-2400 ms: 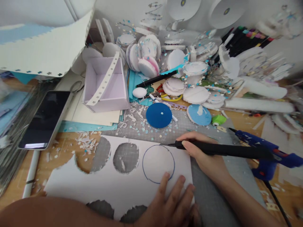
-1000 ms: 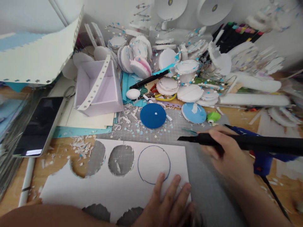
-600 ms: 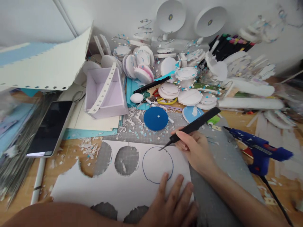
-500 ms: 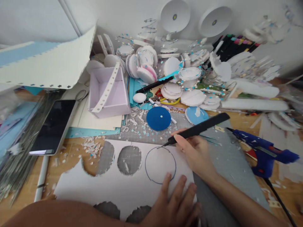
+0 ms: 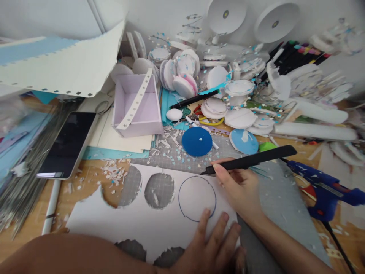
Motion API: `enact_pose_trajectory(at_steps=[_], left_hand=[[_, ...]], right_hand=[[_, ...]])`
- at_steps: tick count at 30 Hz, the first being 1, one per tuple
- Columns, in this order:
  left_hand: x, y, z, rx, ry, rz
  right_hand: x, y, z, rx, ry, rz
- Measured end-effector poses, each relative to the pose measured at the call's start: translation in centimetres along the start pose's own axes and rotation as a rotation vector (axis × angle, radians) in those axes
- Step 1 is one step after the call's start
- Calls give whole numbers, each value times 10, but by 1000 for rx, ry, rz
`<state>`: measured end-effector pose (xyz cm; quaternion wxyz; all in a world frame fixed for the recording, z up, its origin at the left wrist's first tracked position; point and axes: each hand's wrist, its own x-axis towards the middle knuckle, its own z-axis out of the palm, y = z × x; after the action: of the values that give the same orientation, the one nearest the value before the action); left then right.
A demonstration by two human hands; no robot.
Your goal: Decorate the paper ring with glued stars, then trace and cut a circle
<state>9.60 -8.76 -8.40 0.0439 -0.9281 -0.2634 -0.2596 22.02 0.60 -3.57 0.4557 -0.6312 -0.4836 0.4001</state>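
Note:
My right hand (image 5: 239, 186) grips a slim black craft knife (image 5: 253, 157), its handle slanting up to the right. The knife's thin tip is at the top of a circle outlined in blue on a white foam sheet (image 5: 105, 232); whether it touches cannot be made out. My left hand (image 5: 212, 239) lies on the sheet with fingers spread, the index fingertip at the circle's lower right edge. Rough-edged round holes have been cut in the sheet, and the grey cutting mat (image 5: 159, 192) shows through. Just beyond the sheet lies a dark blue disc (image 5: 196, 141).
A blue glue gun (image 5: 327, 186) lies at the right. To the left are a phone (image 5: 68, 144), a lilac box (image 5: 138, 104) and a bundle of thin wires (image 5: 31, 179). White foam discs (image 5: 239, 87) and markers (image 5: 302, 57) crowd the back. Scraps litter the mat.
The view has shifted, so most things sit farther right. The knife lies flatter, and its tip has moved slightly right along the circle's top. My left hand keeps its place on the sheet.

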Motion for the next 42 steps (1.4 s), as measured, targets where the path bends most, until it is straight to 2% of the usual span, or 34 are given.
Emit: enact_pose_trajectory(at_steps=[7,19,31,34,38,39,42], left_hand=[[-1,0,-2,22,-24,13],[-3,1,0,-1,-46,14],[2,-3,-3,-5,-12,19],[2,-1,-1,-9,25,0],[3,-2,-2,9,44,15],[4,-3,-2,13,52,15],[5,-4,-2,20,60,15]], right_hand=[[-5,0,2,-42,-44,-72],[-4,7,4,-40,68,-146],[-3,5,3,-55,142,-92],[-3,5,0,1,134,-80],[3,8,-6,223,236,-18],[5,8,-7,276,220,-1],[8,8,-3,325,42,37]])
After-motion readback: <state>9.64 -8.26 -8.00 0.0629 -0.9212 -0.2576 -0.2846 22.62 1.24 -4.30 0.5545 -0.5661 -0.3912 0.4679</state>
